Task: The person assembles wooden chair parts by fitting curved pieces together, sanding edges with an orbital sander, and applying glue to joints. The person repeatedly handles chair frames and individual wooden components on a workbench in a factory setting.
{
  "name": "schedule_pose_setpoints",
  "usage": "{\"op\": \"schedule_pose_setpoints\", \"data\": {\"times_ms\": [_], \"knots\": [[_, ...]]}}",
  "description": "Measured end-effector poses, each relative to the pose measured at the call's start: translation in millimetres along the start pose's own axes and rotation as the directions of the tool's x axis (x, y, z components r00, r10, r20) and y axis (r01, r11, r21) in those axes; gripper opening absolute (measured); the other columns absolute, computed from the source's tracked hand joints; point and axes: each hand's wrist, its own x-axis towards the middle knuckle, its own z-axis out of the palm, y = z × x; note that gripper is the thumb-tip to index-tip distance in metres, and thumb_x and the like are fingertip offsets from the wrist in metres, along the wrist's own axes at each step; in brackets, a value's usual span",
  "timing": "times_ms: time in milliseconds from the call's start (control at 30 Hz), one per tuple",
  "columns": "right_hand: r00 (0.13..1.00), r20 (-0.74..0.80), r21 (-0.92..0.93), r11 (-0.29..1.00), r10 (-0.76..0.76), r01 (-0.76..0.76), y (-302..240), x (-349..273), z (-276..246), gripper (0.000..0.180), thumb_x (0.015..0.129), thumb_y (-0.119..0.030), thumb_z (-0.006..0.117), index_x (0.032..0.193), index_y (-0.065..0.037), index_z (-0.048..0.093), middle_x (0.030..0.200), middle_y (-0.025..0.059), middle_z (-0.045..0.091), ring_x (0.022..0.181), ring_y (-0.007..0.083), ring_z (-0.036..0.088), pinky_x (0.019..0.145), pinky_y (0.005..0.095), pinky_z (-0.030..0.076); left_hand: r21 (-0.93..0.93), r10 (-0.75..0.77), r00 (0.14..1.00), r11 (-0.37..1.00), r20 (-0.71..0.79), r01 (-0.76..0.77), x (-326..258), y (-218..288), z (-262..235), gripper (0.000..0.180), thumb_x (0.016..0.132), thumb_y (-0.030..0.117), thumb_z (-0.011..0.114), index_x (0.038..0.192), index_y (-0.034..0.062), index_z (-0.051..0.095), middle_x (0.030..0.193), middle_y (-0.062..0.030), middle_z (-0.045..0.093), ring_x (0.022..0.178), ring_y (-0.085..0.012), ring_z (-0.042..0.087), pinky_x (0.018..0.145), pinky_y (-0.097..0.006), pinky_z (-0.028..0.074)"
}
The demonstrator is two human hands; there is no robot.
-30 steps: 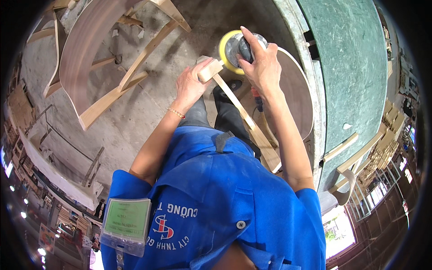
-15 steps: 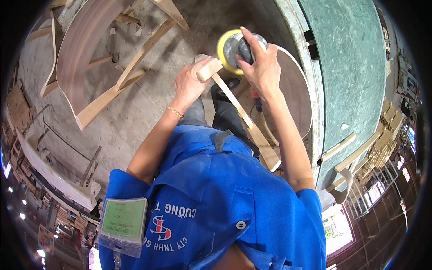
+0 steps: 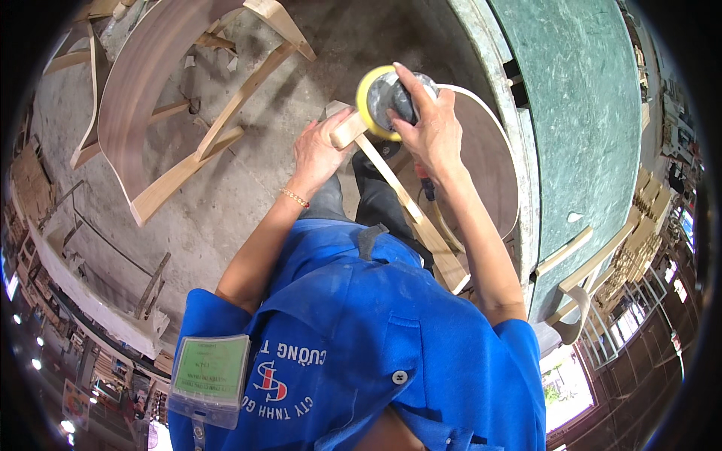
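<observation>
My right hand (image 3: 432,131) is closed round the dark grey head of a round orbital sander (image 3: 391,98) with a yellow pad. The pad's edge meets or nearly meets the end of a pale wooden chair frame (image 3: 348,129). My left hand (image 3: 320,154) grips that end, with the fingers partly hidden behind the wood. From there a slim wooden bar (image 3: 391,179) runs down to a wider leg (image 3: 444,255) beside my body. A curved wooden panel (image 3: 481,143) stands beyond my right forearm and seems to belong to the same piece.
At left, another wooden chair frame with a curved brown back (image 3: 124,105) stands on the concrete floor (image 3: 263,180). A green-topped workbench (image 3: 579,135) runs along the right, with loose wooden strips (image 3: 564,248) at its near end. Stacked wood pieces (image 3: 639,225) lie farther right.
My right hand and the sander have come slightly down and left, bringing the pad closer to the wooden end. My left hand keeps its grip, shifted a little lower.
</observation>
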Motion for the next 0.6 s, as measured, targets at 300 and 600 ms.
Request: {"op": "schedule_pose_setpoints", "data": {"times_ms": [300,600], "knots": [[0.999,0.017,-0.014,0.999,0.046,-0.045,-4.1,5.3,-5.3,0.081,0.072,-0.018,0.078,0.139,-0.044,0.041,0.109,0.0234,0.045,0.091,0.0413,0.064,0.075,0.0468,0.056,0.005,0.035,0.997,0.999,-0.061,-0.035,3.1,-0.5,-0.4,0.057,0.075,0.025,0.076,0.129,0.024,0.059,0.105,-0.0082,0.067,0.096,-0.0279,0.064,0.089,-0.042,0.047],[0.999,0.049,-0.079,0.997,0.014,-0.01,7.0,17.4,-8.6,0.085,0.069,-0.016,0.078,0.14,-0.044,0.04,0.109,0.0224,0.044,0.087,0.0408,0.064,0.074,0.0461,0.055,0.016,0.083,0.992,0.997,-0.094,-0.082,4.1,-6.5,3.4,0.058,0.074,0.022,0.076,0.129,0.0275,0.059,0.105,-0.0069,0.068,0.092,-0.0293,0.063,0.084,-0.039,0.049]]}}
